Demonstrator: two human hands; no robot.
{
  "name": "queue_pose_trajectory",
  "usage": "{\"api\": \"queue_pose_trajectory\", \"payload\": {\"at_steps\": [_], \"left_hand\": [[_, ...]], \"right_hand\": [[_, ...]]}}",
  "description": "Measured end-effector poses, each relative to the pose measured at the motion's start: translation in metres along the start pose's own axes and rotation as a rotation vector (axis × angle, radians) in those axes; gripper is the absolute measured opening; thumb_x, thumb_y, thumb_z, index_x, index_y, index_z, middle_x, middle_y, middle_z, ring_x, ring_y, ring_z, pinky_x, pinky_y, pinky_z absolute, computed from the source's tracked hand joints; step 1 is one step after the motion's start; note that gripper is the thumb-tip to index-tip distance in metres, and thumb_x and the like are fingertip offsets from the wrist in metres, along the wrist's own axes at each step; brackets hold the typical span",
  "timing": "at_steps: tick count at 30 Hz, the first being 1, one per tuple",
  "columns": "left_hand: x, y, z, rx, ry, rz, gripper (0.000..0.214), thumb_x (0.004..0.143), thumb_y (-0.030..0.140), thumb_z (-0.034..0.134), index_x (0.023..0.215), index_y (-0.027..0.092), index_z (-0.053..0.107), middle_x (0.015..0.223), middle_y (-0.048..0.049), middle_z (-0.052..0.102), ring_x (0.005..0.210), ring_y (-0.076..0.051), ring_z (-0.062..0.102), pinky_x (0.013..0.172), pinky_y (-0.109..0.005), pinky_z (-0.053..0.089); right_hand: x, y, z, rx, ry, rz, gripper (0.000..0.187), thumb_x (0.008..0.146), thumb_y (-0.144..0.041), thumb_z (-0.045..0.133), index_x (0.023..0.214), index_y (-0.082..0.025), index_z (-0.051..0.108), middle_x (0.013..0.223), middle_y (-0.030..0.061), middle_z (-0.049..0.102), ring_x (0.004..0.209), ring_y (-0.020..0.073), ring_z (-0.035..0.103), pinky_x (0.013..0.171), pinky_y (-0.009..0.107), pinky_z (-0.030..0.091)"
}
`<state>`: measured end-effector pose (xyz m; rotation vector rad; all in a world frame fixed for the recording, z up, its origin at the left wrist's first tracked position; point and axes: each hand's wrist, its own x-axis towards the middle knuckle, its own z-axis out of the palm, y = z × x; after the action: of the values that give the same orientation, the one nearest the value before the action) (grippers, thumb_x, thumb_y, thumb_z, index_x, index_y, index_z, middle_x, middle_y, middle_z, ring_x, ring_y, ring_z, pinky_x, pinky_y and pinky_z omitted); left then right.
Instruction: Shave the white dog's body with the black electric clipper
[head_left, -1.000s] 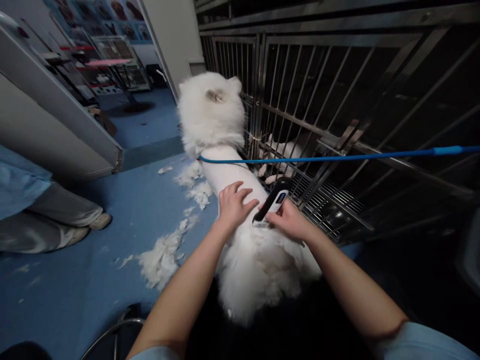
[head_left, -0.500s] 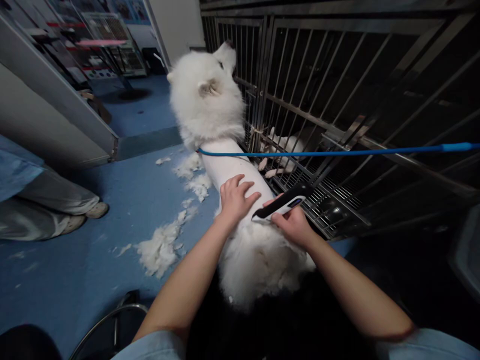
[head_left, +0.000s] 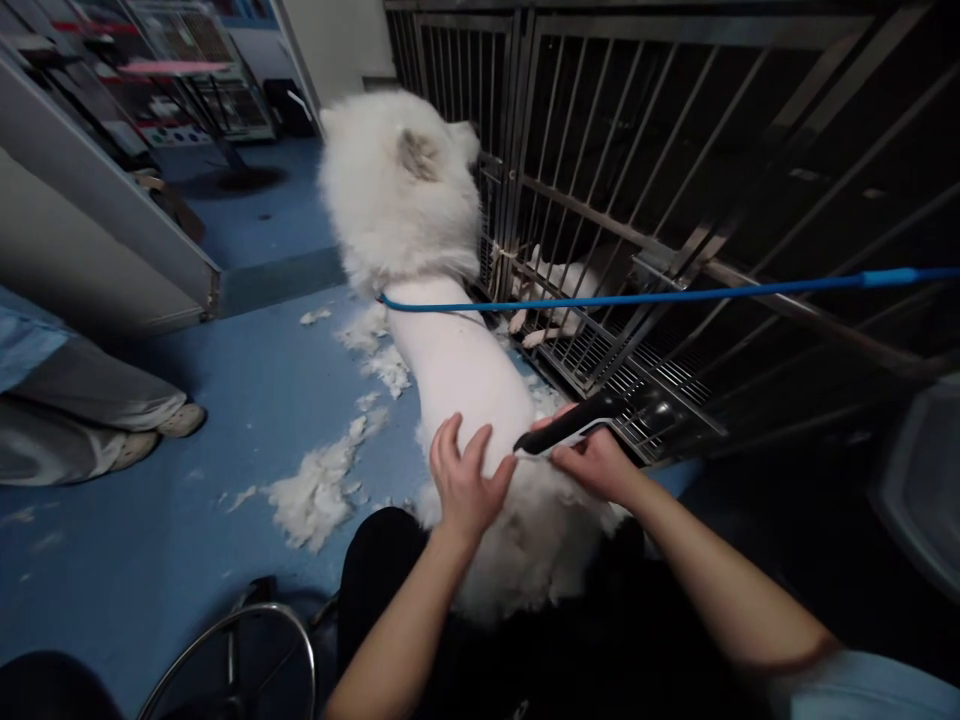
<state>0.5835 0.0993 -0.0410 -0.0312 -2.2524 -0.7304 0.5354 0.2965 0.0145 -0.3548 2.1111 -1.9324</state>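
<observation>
A white dog (head_left: 465, 370) stands facing away from me, its back shorn close while the head and rump keep thick fur. My right hand (head_left: 596, 462) grips a black-and-white hair clipper (head_left: 566, 425), whose tip meets the fur at the edge between the shorn back and the shaggy rump (head_left: 525, 540). Spread fingers of my left hand (head_left: 466, 480) rest on the shorn lower back, with the thumb close to the clipper's tip. A blue leash (head_left: 637, 298) runs from the dog's neck to the right edge of view.
Metal cages (head_left: 585, 150) line the right side, with another white animal (head_left: 559, 290) behind the bars. Cut fur (head_left: 319, 490) lies on the blue floor. A person's legs (head_left: 97, 410) stand at left. A round metal stool base (head_left: 232, 650) is at lower left.
My left hand has moved back toward the rump, nearer the clipper. The clipper is turned slightly, hiding its display. The dog's head has turned further away, and the view has shifted a little.
</observation>
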Motion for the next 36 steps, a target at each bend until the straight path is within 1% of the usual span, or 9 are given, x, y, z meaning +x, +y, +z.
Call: {"api": "queue_pose_trajectory", "payload": {"at_steps": [4,7,9,12,15,21,27,32,36], "left_hand": [[-0.052,-0.002,-0.017,-0.078,0.004,-0.400,0.051,0.075,0.043,0.072,0.114,0.015,0.054,0.115,-0.0160,0.052,0.109,-0.030,0.054,0.091,-0.049,0.049],[-0.071,-0.007,-0.028,-0.247,-0.195,-0.738,0.043,0.075,0.046,0.069,0.104,0.019,0.053,0.098,-0.0070,0.059,0.089,-0.023,0.060,0.082,-0.040,0.051],[-0.075,-0.007,-0.033,-0.345,-0.341,-0.849,0.037,0.077,0.048,0.065,0.100,0.020,0.056,0.090,-0.0045,0.063,0.082,-0.022,0.062,0.079,-0.036,0.050],[-0.075,-0.006,-0.033,-0.421,-0.464,-0.896,0.037,0.074,0.046,0.066,0.099,0.019,0.059,0.085,-0.0045,0.068,0.078,-0.023,0.064,0.074,-0.035,0.050],[-0.077,-0.004,-0.027,-0.442,-0.456,-0.933,0.045,0.065,0.039,0.073,0.103,0.019,0.057,0.090,-0.0055,0.070,0.084,-0.026,0.066,0.075,-0.037,0.051],[-0.082,0.004,-0.004,-0.565,-0.311,-1.006,0.046,0.063,0.039,0.073,0.101,0.020,0.056,0.098,-0.0099,0.069,0.094,-0.029,0.065,0.087,-0.042,0.050],[-0.081,0.006,0.010,-0.670,-0.185,-1.047,0.039,0.072,0.047,0.066,0.096,0.018,0.055,0.096,-0.0102,0.068,0.092,-0.026,0.065,0.086,-0.040,0.051],[-0.084,0.005,0.013,-0.755,-0.192,-1.072,0.041,0.072,0.049,0.065,0.097,0.017,0.058,0.098,-0.0098,0.069,0.092,-0.023,0.065,0.088,-0.035,0.050],[-0.084,0.004,0.009,-0.760,-0.210,-1.073,0.035,0.075,0.043,0.063,0.099,0.018,0.059,0.099,-0.0091,0.070,0.097,-0.024,0.065,0.090,-0.036,0.050]], "right_hand": [[0.003,-0.009,-0.014,0.134,-0.268,0.173,0.052,0.068,-0.050,0.080,0.102,-0.024,0.051,0.114,0.0083,0.069,0.062,0.0137,0.065,0.056,0.030,0.056],[0.001,-0.008,-0.008,0.171,-0.155,0.086,0.050,0.067,-0.048,0.081,0.100,-0.024,0.052,0.108,0.0064,0.069,0.065,0.0135,0.064,0.059,0.029,0.055],[-0.003,-0.004,0.006,0.097,-0.086,0.027,0.044,0.067,-0.042,0.081,0.097,-0.023,0.056,0.099,0.0039,0.069,0.075,0.0164,0.065,0.067,0.030,0.055],[-0.015,0.005,0.026,-0.082,-0.138,0.024,0.032,0.067,-0.029,0.078,0.094,-0.021,0.062,0.088,0.0016,0.067,0.083,0.0187,0.065,0.076,0.032,0.054],[-0.025,0.013,0.031,-0.159,-0.225,0.027,0.031,0.068,-0.024,0.075,0.096,-0.021,0.064,0.087,0.0011,0.067,0.080,0.0180,0.064,0.075,0.033,0.054],[-0.029,0.026,0.025,-0.086,-0.002,-0.028,0.032,0.070,-0.031,0.075,0.098,-0.023,0.061,0.102,0.0054,0.069,0.095,0.0225,0.066,0.087,0.040,0.054],[-0.042,0.024,0.025,-0.170,-0.248,0.071,0.031,0.068,-0.029,0.076,0.095,-0.020,0.064,0.089,0.0032,0.070,0.084,0.0211,0.068,0.078,0.037,0.056],[-0.041,0.024,0.027,-0.102,0.119,-0.024,0.035,0.071,-0.036,0.076,0.098,-0.024,0.058,0.104,0.0066,0.070,0.097,0.0237,0.068,0.090,0.043,0.054],[-0.045,0.030,0.031,-0.160,-0.032,0.020,0.035,0.070,-0.031,0.076,0.099,-0.023,0.058,0.104,0.0063,0.069,0.095,0.0219,0.067,0.091,0.042,0.053]]}}
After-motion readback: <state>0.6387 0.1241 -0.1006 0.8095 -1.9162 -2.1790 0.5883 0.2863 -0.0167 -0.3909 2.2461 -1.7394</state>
